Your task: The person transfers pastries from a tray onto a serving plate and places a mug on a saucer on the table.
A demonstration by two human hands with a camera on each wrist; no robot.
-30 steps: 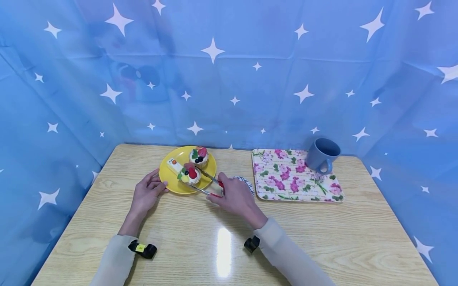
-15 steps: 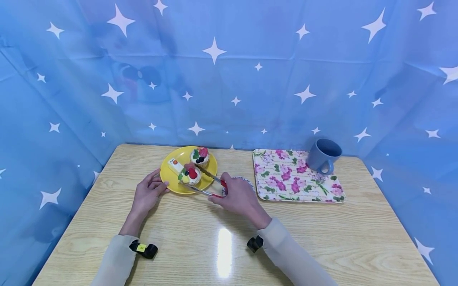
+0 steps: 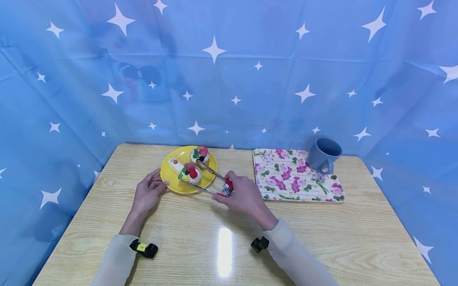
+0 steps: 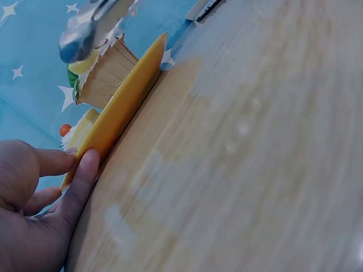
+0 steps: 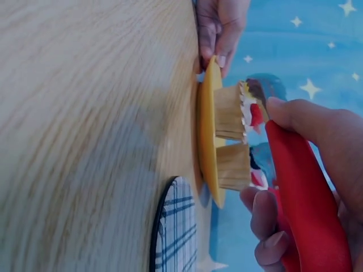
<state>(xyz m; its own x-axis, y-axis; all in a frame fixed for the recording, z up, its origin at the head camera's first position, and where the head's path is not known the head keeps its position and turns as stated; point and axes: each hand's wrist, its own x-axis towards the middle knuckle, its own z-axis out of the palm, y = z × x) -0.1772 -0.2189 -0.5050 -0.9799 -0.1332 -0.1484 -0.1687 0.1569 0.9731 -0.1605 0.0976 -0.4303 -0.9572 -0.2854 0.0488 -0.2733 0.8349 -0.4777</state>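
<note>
In the head view my left hand (image 3: 147, 193) pinches the near left rim of a yellow plate (image 3: 171, 183); thumb and fingers show on the rim in the left wrist view. Two fruit-topped cupcakes stand on the plate: a front one (image 3: 193, 174) and a back one (image 3: 202, 153). A small slice of cake (image 3: 175, 164) lies to their left. My right hand (image 3: 243, 197) grips red-handled tongs (image 5: 306, 198) with metal arms. The tong arms are spread, one tip on each side of the front cupcake; whether they touch it I cannot tell.
A plaid round mat (image 5: 177, 226) lies on the table by the plate, partly under my right hand in the head view. Farther right is a flowered tray (image 3: 286, 178) with a blue mug (image 3: 320, 157) on its back right corner. A starry curtain (image 3: 229, 79) hangs behind.
My right hand has shifted slightly right, and the tong arms have spread wider around the front cupcake. My left hand and the plate have stayed in place.
</note>
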